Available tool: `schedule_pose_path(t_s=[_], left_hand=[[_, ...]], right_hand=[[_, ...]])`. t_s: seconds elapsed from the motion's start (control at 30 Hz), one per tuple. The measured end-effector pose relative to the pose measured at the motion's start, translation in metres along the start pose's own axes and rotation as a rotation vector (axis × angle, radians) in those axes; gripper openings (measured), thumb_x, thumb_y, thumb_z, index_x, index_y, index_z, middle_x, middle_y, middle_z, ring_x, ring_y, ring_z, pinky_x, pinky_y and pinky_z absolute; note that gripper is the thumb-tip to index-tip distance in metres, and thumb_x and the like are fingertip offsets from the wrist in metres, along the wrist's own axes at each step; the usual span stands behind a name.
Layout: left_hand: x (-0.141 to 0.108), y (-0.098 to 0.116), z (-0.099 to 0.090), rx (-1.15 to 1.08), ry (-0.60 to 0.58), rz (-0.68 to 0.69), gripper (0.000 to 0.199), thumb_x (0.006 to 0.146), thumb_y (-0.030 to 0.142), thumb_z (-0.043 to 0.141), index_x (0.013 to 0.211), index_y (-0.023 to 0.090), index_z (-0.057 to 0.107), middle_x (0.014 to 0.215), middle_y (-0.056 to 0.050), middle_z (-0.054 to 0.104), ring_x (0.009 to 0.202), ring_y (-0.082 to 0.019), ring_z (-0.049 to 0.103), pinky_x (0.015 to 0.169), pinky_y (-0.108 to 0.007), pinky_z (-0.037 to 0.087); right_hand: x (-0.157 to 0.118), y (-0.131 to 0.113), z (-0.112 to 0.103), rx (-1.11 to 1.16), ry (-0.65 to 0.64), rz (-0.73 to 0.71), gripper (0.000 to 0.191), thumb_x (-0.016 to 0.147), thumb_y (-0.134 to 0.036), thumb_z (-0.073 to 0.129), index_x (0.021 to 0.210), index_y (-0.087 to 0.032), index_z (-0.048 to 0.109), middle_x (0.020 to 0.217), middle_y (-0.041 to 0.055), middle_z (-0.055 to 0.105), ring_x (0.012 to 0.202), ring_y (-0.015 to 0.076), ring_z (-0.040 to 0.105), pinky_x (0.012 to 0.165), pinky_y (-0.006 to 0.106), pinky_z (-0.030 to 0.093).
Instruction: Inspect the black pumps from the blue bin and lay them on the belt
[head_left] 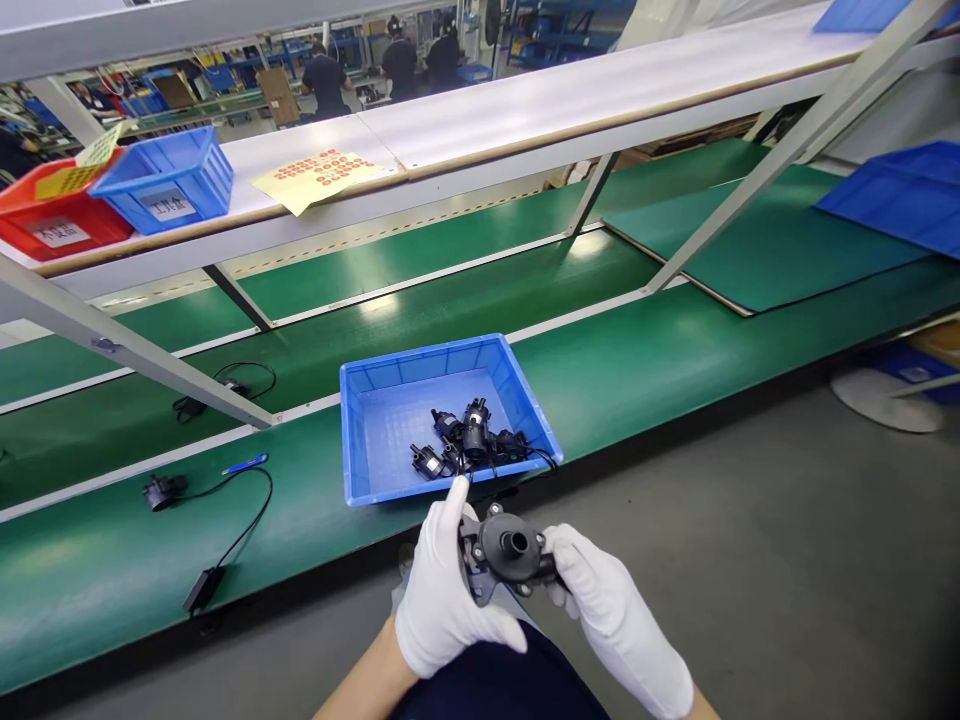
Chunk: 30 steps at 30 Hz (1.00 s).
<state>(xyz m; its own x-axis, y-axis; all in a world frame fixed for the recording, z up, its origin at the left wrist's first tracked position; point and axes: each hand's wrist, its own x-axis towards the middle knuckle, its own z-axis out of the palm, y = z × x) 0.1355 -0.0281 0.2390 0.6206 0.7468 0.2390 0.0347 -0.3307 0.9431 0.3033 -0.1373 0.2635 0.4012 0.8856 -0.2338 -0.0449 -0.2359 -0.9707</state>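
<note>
A black water pump (511, 548) with a round housing and a short spout facing up is held between my two white-gloved hands, just in front of the bench. My left hand (448, 590) wraps its left side, thumb and fingers spread around the body. On the right, my right hand (592, 595) pinches the pump's side outlet between thumb and fingers. Beyond the hands stands a blue bin (405, 400) with several small black pumps (475, 430) heaped toward its near right part, their cables trailing over the rim.
Left on the green bench (315, 520) lie another pump (161, 490), a blue pen (245, 464) and a black adapter (204, 590) on a cable. The shelf above carries a red bin (67, 225), a blue bin (169, 180) and yellow sticker sheets (319, 175). Slanted posts (142, 345) rise nearby.
</note>
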Motion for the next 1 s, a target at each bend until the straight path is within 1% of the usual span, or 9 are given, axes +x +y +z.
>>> schedule_pose_path(t_s=[0.2, 0.43, 0.5, 0.57, 0.67, 0.73, 0.83, 0.93, 1.0], left_hand=[[0.009, 0.021, -0.02, -0.504, 0.053, -0.35, 0.076, 0.098, 0.074, 0.024, 0.138, 0.019, 0.057, 0.1, -0.009, 0.063, 0.082, -0.02, 0.057, 0.084, -0.04, 0.049], [0.006, 0.013, -0.014, -0.401, -0.053, -0.365, 0.069, 0.091, 0.07, 0.057, 0.142, 0.024, 0.054, 0.137, -0.012, 0.059, 0.126, -0.031, 0.052, 0.109, -0.046, 0.043], [0.01, 0.008, -0.008, -0.671, -0.083, -0.484, 0.07, 0.088, 0.075, 0.058, 0.131, 0.02, 0.061, 0.125, -0.012, 0.064, 0.115, -0.028, 0.058, 0.102, -0.043, 0.047], [0.015, 0.004, -0.003, -1.062, -0.115, -0.637, 0.067, 0.085, 0.078, 0.057, 0.116, 0.019, 0.065, 0.101, -0.008, 0.066, 0.08, -0.018, 0.06, 0.075, -0.033, 0.051], [0.02, 0.0, 0.001, -1.36, -0.097, -0.679, 0.057, 0.082, 0.071, 0.066, 0.104, 0.018, 0.066, 0.086, -0.003, 0.061, 0.054, -0.008, 0.039, 0.051, -0.022, 0.031], [0.022, -0.001, 0.001, -1.31, -0.04, -0.646, 0.058, 0.082, 0.073, 0.065, 0.101, 0.018, 0.065, 0.086, -0.003, 0.06, 0.052, -0.007, 0.036, 0.05, -0.022, 0.03], [0.019, 0.0, 0.001, -0.991, -0.012, -0.618, 0.077, 0.08, 0.088, 0.048, 0.105, 0.018, 0.066, 0.099, -0.01, 0.065, 0.071, -0.017, 0.057, 0.066, -0.033, 0.049], [0.009, 0.009, 0.001, -0.674, 0.005, -0.53, 0.082, 0.087, 0.087, 0.036, 0.122, 0.018, 0.063, 0.122, -0.015, 0.064, 0.112, -0.03, 0.061, 0.1, -0.048, 0.049], [0.003, 0.018, -0.002, -0.48, 0.041, -0.393, 0.075, 0.088, 0.08, 0.05, 0.133, 0.02, 0.058, 0.134, -0.014, 0.059, 0.128, -0.032, 0.052, 0.112, -0.049, 0.042]], right_hand=[[0.025, -0.003, 0.009, 0.524, 0.017, 0.333, 0.067, 0.07, -0.082, 0.07, 0.065, -0.023, 0.039, 0.045, -0.0121, 0.025, 0.041, 0.0052, 0.016, 0.041, 0.021, 0.013], [0.02, -0.026, 0.023, 0.159, -0.069, 0.109, 0.07, 0.093, -0.078, 0.045, 0.052, -0.022, 0.036, 0.051, -0.0033, 0.038, 0.051, 0.0097, 0.03, 0.051, 0.026, 0.03], [0.01, -0.036, 0.025, 0.1, -0.116, 0.034, 0.07, 0.096, -0.077, 0.038, 0.055, -0.021, 0.044, 0.053, -0.0014, 0.044, 0.052, 0.0112, 0.035, 0.053, 0.026, 0.035], [-0.001, -0.044, 0.024, 0.096, -0.153, 0.011, 0.07, 0.097, -0.078, 0.034, 0.058, -0.022, 0.048, 0.054, -0.0013, 0.047, 0.051, 0.0117, 0.036, 0.051, 0.026, 0.037], [-0.009, -0.046, 0.019, 0.043, -0.103, 0.017, 0.065, 0.095, -0.078, 0.039, 0.061, -0.022, 0.048, 0.057, -0.0012, 0.05, 0.052, 0.0128, 0.042, 0.05, 0.025, 0.04], [-0.008, -0.041, 0.018, -0.049, -0.004, 0.013, 0.061, 0.093, -0.075, 0.043, 0.062, -0.023, 0.051, 0.062, 0.0001, 0.055, 0.058, 0.015, 0.051, 0.056, 0.026, 0.046], [-0.004, -0.029, 0.023, -0.133, 0.096, 0.001, 0.049, 0.088, -0.071, 0.053, 0.077, -0.024, 0.064, 0.08, 0.0044, 0.071, 0.077, 0.0217, 0.067, 0.074, 0.032, 0.056], [-0.001, -0.022, 0.034, -0.134, 0.026, 0.082, 0.054, 0.074, -0.062, 0.075, 0.115, -0.026, 0.069, 0.104, 0.0079, 0.077, 0.1, 0.03, 0.072, 0.091, 0.042, 0.058], [0.001, -0.019, 0.041, -0.123, -0.024, 0.121, 0.063, 0.066, -0.057, 0.084, 0.119, -0.026, 0.07, 0.103, 0.0091, 0.077, 0.102, 0.0334, 0.071, 0.094, 0.046, 0.056]])
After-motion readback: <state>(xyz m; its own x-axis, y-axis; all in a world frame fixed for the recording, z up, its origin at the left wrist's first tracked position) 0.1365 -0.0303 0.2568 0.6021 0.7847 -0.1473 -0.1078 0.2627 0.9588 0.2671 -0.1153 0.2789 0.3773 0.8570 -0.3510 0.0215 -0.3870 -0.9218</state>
